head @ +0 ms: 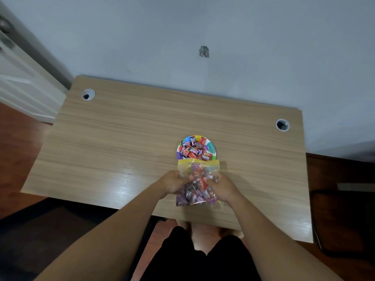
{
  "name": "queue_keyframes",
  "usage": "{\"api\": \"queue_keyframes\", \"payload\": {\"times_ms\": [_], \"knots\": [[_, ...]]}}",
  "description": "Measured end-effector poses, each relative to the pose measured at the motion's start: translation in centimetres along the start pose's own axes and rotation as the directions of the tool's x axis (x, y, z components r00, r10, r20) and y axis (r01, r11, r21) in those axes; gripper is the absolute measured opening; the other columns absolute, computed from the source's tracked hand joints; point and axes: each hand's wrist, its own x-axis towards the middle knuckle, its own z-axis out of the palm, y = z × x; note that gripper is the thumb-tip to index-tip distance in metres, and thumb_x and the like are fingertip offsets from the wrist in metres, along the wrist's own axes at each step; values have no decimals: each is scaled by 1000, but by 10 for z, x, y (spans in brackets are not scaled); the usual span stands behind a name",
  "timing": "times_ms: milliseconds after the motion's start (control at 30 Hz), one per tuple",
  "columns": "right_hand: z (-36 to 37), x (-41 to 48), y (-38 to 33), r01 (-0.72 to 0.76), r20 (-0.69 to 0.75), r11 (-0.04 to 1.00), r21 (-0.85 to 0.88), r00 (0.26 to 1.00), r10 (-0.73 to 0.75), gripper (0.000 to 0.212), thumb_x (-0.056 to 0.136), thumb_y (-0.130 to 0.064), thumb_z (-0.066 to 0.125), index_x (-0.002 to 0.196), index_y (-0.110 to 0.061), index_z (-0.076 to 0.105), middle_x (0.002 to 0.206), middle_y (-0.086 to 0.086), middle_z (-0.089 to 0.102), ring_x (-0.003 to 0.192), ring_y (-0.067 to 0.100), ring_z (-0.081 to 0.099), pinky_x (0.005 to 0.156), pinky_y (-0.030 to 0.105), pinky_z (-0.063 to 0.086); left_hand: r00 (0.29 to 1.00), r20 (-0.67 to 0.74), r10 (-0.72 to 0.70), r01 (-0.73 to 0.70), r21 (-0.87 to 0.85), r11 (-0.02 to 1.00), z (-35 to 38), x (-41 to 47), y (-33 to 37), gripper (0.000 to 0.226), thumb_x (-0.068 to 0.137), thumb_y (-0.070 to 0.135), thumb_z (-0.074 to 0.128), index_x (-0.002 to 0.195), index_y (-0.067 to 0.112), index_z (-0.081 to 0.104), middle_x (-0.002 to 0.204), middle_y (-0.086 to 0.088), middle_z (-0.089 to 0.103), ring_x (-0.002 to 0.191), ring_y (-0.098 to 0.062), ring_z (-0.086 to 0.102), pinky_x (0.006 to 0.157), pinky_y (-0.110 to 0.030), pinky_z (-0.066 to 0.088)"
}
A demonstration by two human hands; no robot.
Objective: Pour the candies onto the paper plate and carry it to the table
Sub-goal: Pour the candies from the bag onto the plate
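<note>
Far left on the wooden bench (121,138) sits a round cable hole (88,94), with nothing near it. Your left hand (172,183) has its fingers closed on the left side of a clear zip bag (197,179) with a yellow top strip. The bag is tipped away from you, its mouth at the near rim of the paper plate (212,148), and many wrapped sweets remain inside it. The plate rests flat on the bench just beyond the bag and already holds a pile of wrapped candies (192,150). Your right hand (222,189) grips the bag's right side, fingers curled tight. Another cable hole (282,125) lies far right.
</note>
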Motion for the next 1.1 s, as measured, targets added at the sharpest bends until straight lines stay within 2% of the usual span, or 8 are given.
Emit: {"api": "queue_keyframes", "payload": {"times_ms": [167, 333, 467, 567, 733, 900, 1033, 1100], "knots": [[-4, 0, 1, -20, -14, 1000, -4, 1000, 20, 37, 99, -46, 70, 121, -16, 73, 111, 4, 79, 101, 26, 75, 93, 39, 58, 1000, 1, -4, 4, -29, 1000, -1, -1, 3, 40, 95, 40, 77, 119, 9, 76, 120, -12, 81, 110, -27, 76, 77, -31, 62], [-7, 1, 0, -19, -30, 1000, 14, 999, 20, 34, 99, -44, 71, 115, -15, 73, 104, 5, 81, 96, 26, 76, 86, 36, 57, 1000, -4, -9, 9, -46, 999, 0, 4, 2, 39, 93, 37, 80, 118, 7, 76, 117, -12, 81, 102, -25, 77, 90, -42, 64], [-6, 3, 2, -16, -47, 1000, 24, 999, 17, 36, 98, -45, 73, 111, -11, 71, 102, 8, 80, 96, 29, 76, 86, 38, 58, 1000, -20, 12, -14, -64, 998, 1, 5, 2, 39, 94, 33, 80, 118, 3, 76, 117, -15, 81, 87, -18, 74, 72, -30, 63], [-7, 4, 0, 1, -56, 999, 32, 998, 1, 34, 98, -43, 73, 106, -10, 70, 100, 8, 78, 92, 28, 74, 81, 36, 55, 999, -47, 8, -12, -81, 997, 1, 10, 0, 42, 91, 35, 82, 114, 1, 75, 115, -15, 81, 89, -21, 73, 77, -36, 63], [-9, 1, -1, -17, -45, 998, 66, 999, 20, 40, 97, -36, 77, 74, -20, 48, 70, 0, 58, 63, 17, 51, 61, 31, 38, 996, -89, -4, -4, -82, 997, -2, 12, -2, 37, 86, 32, 87, 107, 8, 67, 97, -19, 73, 84, -26, 68, 58, -29, 59], [-9, 3, -1, -10, -12, 997, 73, 1000, 11, 26, 94, -37, 80, 88, -17, 65, 83, 1, 73, 78, 28, 71, 70, 33, 51, 998, -56, -9, 2, -124, 992, -5, 13, -4, 33, 89, 28, 85, 113, 7, 77, 116, -19, 80, 92, -26, 71, 85, -44, 63], [-9, 7, 4, -16, 7, 996, 91, 1000, 16, 53, 79, -57, 81, 111, -16, 75, 105, 6, 82, 100, 30, 79, 94, 45, 63, 998, -55, -12, 6, -113, 994, -5, 12, -2, 27, 91, 30, 83, 110, 12, 80, 112, -11, 83, 107, -32, 77, 97, -49, 61], [-9, 8, 6, -22, 16, 994, 103, 1000, 20, 48, 81, -52, 83, 115, -19, 76, 109, -1, 83, 101, 23, 79, 99, 51, 61, 998, -53, -19, 13, -112, 994, -6, 11, -1, 32, 90, 33, 83, 113, 11, 79, 113, -9, 83, 115, -33, 76, 98, -50, 61]]}}
